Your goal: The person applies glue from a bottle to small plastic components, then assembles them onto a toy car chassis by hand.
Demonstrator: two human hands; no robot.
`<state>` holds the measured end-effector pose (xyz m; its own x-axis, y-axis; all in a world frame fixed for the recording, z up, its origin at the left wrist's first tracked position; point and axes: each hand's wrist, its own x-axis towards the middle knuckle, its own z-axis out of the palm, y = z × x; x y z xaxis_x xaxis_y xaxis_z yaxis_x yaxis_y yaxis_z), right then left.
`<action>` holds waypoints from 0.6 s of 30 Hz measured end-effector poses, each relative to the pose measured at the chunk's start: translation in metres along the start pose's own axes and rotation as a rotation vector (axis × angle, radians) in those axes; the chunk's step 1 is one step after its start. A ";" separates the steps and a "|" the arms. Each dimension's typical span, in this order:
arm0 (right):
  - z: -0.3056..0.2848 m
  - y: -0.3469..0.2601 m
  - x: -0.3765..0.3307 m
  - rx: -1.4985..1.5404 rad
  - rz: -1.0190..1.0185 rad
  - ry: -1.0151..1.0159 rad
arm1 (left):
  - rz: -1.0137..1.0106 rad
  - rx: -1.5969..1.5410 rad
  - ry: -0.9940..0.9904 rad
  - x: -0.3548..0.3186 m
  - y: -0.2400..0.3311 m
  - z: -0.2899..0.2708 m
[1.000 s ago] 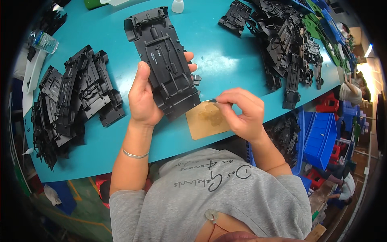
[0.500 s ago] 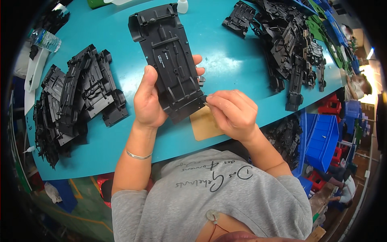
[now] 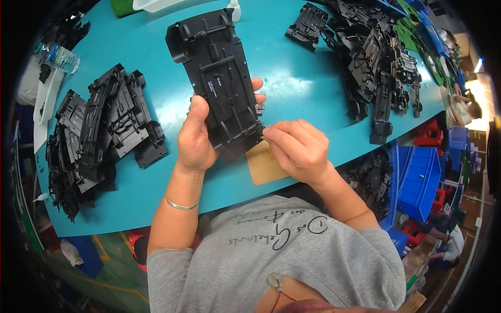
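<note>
A long black plastic chassis panel [image 3: 216, 73] is held up over the teal table [image 3: 308, 88]. My left hand [image 3: 198, 138] grips its near end, thumb on top and fingers showing past its right edge. My right hand [image 3: 300, 148] has its fingers pinched together at the panel's lower right corner, touching it; whether it holds a small tool or part is hidden. Under the hands a tan square pad [image 3: 263, 166] lies at the table's front edge.
A pile of black plastic panels [image 3: 99, 135] lies on the left, a bigger heap [image 3: 370, 52] at the back right. A water bottle [image 3: 58, 56] lies far left, a small white bottle [image 3: 236, 8] at the back. Blue bins [image 3: 422, 182] stand lower right; another person [image 3: 462, 107] sits at the right.
My right hand has come up off the tan pad to the panel's lower right corner. The thin tool seen in its fingers a second ago no longer shows. The panel stays in my left hand.
</note>
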<state>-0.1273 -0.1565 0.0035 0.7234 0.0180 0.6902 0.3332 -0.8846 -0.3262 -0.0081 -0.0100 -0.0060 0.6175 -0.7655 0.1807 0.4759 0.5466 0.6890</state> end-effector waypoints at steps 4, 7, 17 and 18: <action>0.000 0.001 0.000 -0.004 0.005 -0.017 | 0.008 0.032 -0.026 0.001 0.000 0.000; 0.000 0.000 -0.001 -0.016 0.007 -0.019 | 0.000 0.040 -0.033 0.000 0.000 0.001; -0.002 -0.004 0.000 0.003 0.045 -0.007 | 0.003 0.022 -0.050 -0.004 -0.002 0.000; -0.004 -0.004 -0.001 0.019 0.077 -0.001 | 0.005 0.006 -0.052 -0.003 -0.003 -0.001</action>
<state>-0.1315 -0.1545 0.0069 0.7482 -0.0491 0.6616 0.2882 -0.8742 -0.3908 -0.0109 -0.0086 -0.0090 0.5866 -0.7792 0.2207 0.4688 0.5489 0.6920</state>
